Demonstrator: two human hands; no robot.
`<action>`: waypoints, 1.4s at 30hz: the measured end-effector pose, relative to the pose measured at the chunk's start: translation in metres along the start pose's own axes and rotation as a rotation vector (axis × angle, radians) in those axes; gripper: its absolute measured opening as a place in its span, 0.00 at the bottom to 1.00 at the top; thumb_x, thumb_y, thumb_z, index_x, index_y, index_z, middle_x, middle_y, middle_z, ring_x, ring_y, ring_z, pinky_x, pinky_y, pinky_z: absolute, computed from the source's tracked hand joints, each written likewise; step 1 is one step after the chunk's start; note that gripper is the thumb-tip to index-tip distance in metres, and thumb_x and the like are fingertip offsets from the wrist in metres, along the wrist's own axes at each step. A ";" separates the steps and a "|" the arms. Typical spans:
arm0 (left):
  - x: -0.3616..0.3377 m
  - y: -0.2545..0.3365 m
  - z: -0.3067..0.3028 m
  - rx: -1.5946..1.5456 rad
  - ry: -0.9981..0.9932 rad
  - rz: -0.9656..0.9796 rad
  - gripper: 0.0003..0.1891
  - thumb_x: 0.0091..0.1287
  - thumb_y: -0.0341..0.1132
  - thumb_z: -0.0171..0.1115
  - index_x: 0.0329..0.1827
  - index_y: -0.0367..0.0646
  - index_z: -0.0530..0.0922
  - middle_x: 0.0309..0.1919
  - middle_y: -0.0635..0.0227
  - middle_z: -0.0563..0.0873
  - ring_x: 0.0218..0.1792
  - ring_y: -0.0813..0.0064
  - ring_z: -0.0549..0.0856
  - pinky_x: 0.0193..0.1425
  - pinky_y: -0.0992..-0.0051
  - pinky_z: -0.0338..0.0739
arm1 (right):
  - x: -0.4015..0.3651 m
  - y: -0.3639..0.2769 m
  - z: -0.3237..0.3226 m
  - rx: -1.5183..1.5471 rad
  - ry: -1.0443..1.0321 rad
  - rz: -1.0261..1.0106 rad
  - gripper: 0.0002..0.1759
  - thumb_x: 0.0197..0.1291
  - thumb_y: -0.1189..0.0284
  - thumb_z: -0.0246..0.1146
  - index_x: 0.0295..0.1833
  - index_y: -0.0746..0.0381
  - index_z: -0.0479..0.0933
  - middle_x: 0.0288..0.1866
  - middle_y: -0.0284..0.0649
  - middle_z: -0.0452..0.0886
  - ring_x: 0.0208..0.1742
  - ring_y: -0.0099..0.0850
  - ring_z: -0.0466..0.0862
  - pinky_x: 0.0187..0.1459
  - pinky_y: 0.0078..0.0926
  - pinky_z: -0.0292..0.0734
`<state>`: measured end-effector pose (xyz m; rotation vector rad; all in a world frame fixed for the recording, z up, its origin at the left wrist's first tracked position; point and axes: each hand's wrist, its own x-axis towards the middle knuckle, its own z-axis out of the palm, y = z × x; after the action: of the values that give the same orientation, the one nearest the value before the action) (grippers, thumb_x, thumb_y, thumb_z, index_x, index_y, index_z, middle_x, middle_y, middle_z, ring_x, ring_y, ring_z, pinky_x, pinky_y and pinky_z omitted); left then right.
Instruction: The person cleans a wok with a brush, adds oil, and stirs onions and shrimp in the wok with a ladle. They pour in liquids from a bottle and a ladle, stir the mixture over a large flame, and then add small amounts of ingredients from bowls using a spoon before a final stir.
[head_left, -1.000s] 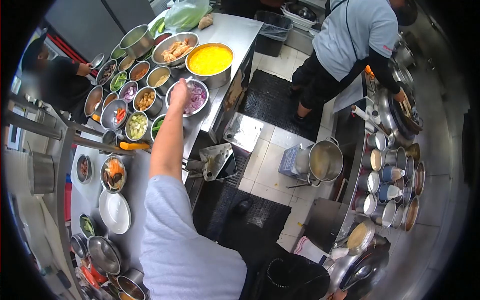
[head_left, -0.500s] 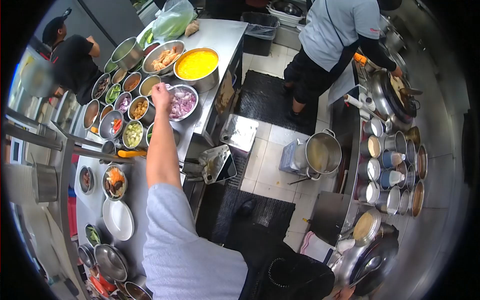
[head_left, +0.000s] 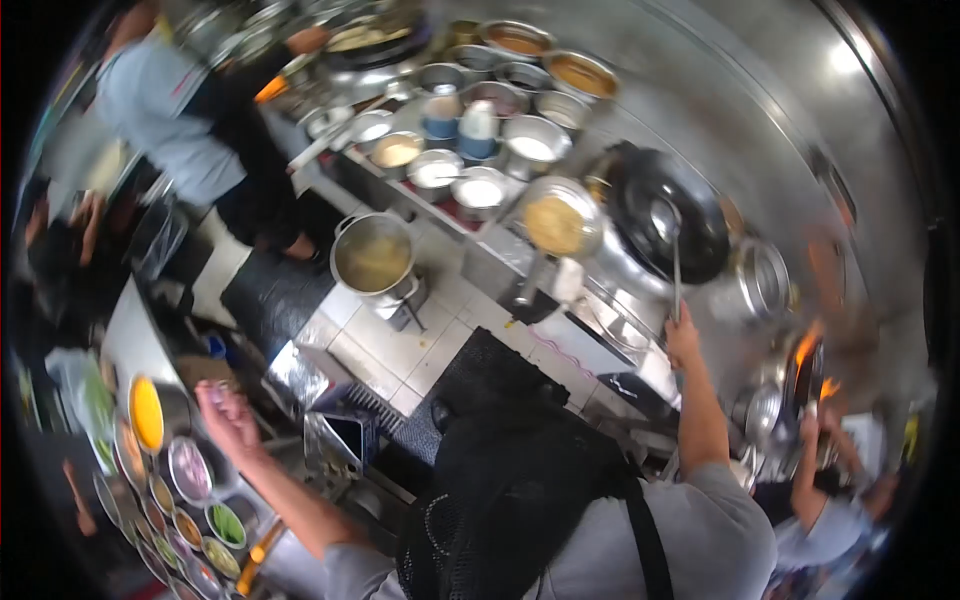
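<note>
My left hand (head_left: 232, 425) is raised palm up, its curled fingers around some chopped red onion (head_left: 224, 398). Near it on the counter stands a metal bowl of chopped red onion (head_left: 189, 468), beside a pot of yellow liquid (head_left: 147, 416). My right hand (head_left: 683, 340) is wrapped round the handle of a ladle (head_left: 677, 262), whose bowl rests inside a dark wok (head_left: 640, 190). Left of the wok sits a strainer (head_left: 556, 222) with pale yellow food in it.
Several metal containers (head_left: 480, 187) line the stove ledge. A large pot of cloudy liquid (head_left: 374, 256) stands on the floor side. One co-worker (head_left: 170, 110) works at another wok; another person (head_left: 815, 480) holds a flaming pan (head_left: 803, 375) at right.
My left hand has lifted out of the onion bowl and swung away from the counter with onion in it. The view has turned toward the stove, and the right hand and ladle show fully.
</note>
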<state>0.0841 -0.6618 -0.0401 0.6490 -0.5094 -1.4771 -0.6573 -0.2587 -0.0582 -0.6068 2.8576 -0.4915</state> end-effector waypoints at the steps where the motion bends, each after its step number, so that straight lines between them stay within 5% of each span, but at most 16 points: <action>1: 0.001 -0.038 0.036 0.004 -0.040 -0.102 0.09 0.75 0.38 0.57 0.47 0.41 0.77 0.30 0.71 0.79 0.18 0.88 0.67 0.15 0.87 0.58 | -0.012 -0.002 -0.006 0.022 0.014 0.046 0.37 0.66 0.65 0.58 0.79 0.52 0.55 0.48 0.59 0.83 0.50 0.54 0.85 0.50 0.46 0.79; 4: -0.032 -0.158 0.187 0.038 -0.116 -0.378 0.07 0.75 0.37 0.58 0.46 0.43 0.77 0.31 0.73 0.80 0.21 0.89 0.73 0.15 0.90 0.59 | -0.019 0.017 -0.020 0.235 -0.109 0.192 0.37 0.66 0.69 0.58 0.79 0.51 0.55 0.51 0.59 0.83 0.52 0.55 0.84 0.52 0.45 0.79; 6: -0.060 -0.240 0.280 0.042 -0.249 -0.578 0.06 0.74 0.35 0.58 0.47 0.44 0.76 0.29 0.75 0.76 0.20 0.89 0.69 0.15 0.89 0.59 | -0.006 0.065 0.001 0.149 0.140 -0.169 0.37 0.66 0.69 0.55 0.80 0.50 0.54 0.32 0.59 0.82 0.31 0.52 0.84 0.39 0.49 0.78; 8: -0.088 -0.323 0.353 -0.086 -0.494 -0.782 0.06 0.74 0.35 0.59 0.48 0.46 0.76 0.30 0.76 0.75 0.21 0.88 0.69 0.17 0.89 0.57 | -0.003 0.076 -0.006 0.171 0.129 -0.124 0.37 0.66 0.69 0.56 0.79 0.50 0.54 0.30 0.58 0.81 0.31 0.52 0.84 0.38 0.49 0.76; 11: -0.140 -0.434 0.463 0.073 -0.550 -0.838 0.04 0.74 0.34 0.58 0.46 0.46 0.74 0.33 0.72 0.76 0.27 0.84 0.73 0.23 0.84 0.66 | 0.008 0.092 -0.017 0.287 0.045 -0.025 0.36 0.65 0.69 0.57 0.79 0.51 0.56 0.31 0.57 0.81 0.31 0.54 0.83 0.37 0.49 0.75; 17: -0.184 -0.625 0.555 0.596 -0.695 -0.792 0.13 0.72 0.40 0.58 0.53 0.43 0.77 0.39 0.64 0.83 0.37 0.72 0.83 0.42 0.65 0.81 | 0.033 0.117 -0.030 0.279 0.071 -0.044 0.34 0.65 0.69 0.57 0.77 0.55 0.59 0.31 0.59 0.81 0.32 0.58 0.82 0.38 0.51 0.75; 19: -0.174 -0.681 0.544 1.103 -1.012 -0.441 0.19 0.69 0.43 0.61 0.58 0.41 0.79 0.51 0.58 0.86 0.47 0.64 0.86 0.56 0.63 0.80 | 0.035 0.114 -0.037 0.281 0.047 -0.056 0.34 0.65 0.69 0.57 0.77 0.56 0.60 0.31 0.61 0.81 0.33 0.59 0.82 0.38 0.50 0.76; 22: -0.186 -0.638 0.548 1.393 -1.008 -0.074 0.21 0.65 0.41 0.64 0.59 0.42 0.80 0.53 0.54 0.86 0.53 0.61 0.86 0.58 0.67 0.78 | 0.030 0.110 -0.042 0.292 -0.014 -0.096 0.33 0.65 0.69 0.58 0.76 0.56 0.61 0.31 0.60 0.81 0.33 0.58 0.82 0.39 0.50 0.76; 23: -0.179 -0.634 0.541 1.323 -1.024 -0.001 0.14 0.62 0.36 0.65 0.48 0.40 0.84 0.43 0.56 0.89 0.45 0.61 0.88 0.52 0.68 0.80 | 0.030 0.113 -0.040 0.312 0.000 -0.143 0.32 0.66 0.68 0.58 0.75 0.57 0.63 0.26 0.53 0.79 0.26 0.44 0.81 0.36 0.40 0.76; 26: -0.163 -0.577 0.518 1.196 -0.915 -0.005 0.10 0.65 0.35 0.65 0.43 0.39 0.83 0.41 0.57 0.88 0.42 0.63 0.87 0.49 0.67 0.80 | 0.008 0.091 -0.070 0.404 -0.113 -0.151 0.32 0.65 0.67 0.59 0.75 0.55 0.64 0.28 0.54 0.80 0.29 0.50 0.82 0.36 0.46 0.75; 29: -0.138 -0.508 0.443 1.083 -0.771 0.110 0.09 0.64 0.33 0.65 0.44 0.40 0.82 0.34 0.59 0.87 0.37 0.64 0.86 0.45 0.68 0.80 | -0.029 0.071 -0.106 0.389 -0.251 -0.128 0.32 0.67 0.75 0.57 0.76 0.62 0.61 0.38 0.46 0.87 0.35 0.28 0.83 0.39 0.31 0.78; 30: -0.132 -0.471 0.415 1.126 -0.715 0.122 0.08 0.64 0.33 0.65 0.44 0.40 0.82 0.33 0.60 0.87 0.36 0.65 0.85 0.44 0.68 0.79 | -0.019 0.123 -0.075 0.359 -0.070 -0.470 0.32 0.67 0.78 0.56 0.76 0.65 0.60 0.45 0.49 0.87 0.38 0.27 0.84 0.41 0.29 0.79; 34: -0.124 -0.351 0.272 1.273 -0.308 0.127 0.10 0.59 0.28 0.64 0.44 0.38 0.81 0.35 0.59 0.87 0.38 0.66 0.87 0.47 0.68 0.81 | -0.006 0.183 -0.090 1.125 -0.568 0.094 0.26 0.66 0.79 0.54 0.71 0.60 0.69 0.52 0.44 0.81 0.43 0.31 0.83 0.43 0.24 0.81; 35: -0.123 -0.329 0.233 1.177 -0.211 0.103 0.11 0.58 0.24 0.62 0.45 0.39 0.81 0.38 0.58 0.88 0.42 0.63 0.87 0.50 0.67 0.81 | -0.005 0.165 -0.096 1.108 -0.599 0.066 0.26 0.66 0.79 0.54 0.71 0.60 0.69 0.52 0.44 0.81 0.43 0.31 0.83 0.43 0.24 0.81; 37: -0.122 -0.273 0.167 1.414 -0.087 0.238 0.17 0.55 0.21 0.61 0.48 0.42 0.82 0.46 0.55 0.86 0.51 0.58 0.84 0.58 0.66 0.78 | -0.021 0.103 -0.129 -0.069 -0.350 -0.263 0.26 0.66 0.59 0.59 0.63 0.66 0.76 0.47 0.57 0.85 0.42 0.51 0.84 0.45 0.46 0.79; 42: -0.115 -0.113 0.065 1.247 0.552 0.398 0.13 0.59 0.26 0.63 0.48 0.40 0.82 0.41 0.54 0.84 0.44 0.59 0.84 0.51 0.65 0.79 | 0.023 0.046 -0.081 -0.255 -0.078 -0.264 0.24 0.67 0.60 0.61 0.57 0.69 0.78 0.44 0.58 0.85 0.42 0.53 0.83 0.46 0.48 0.78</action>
<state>-0.0484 -0.5509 -0.0603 1.7342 -1.0316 -0.4148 -0.7141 -0.2065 -0.0018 -1.0318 2.7995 -0.1335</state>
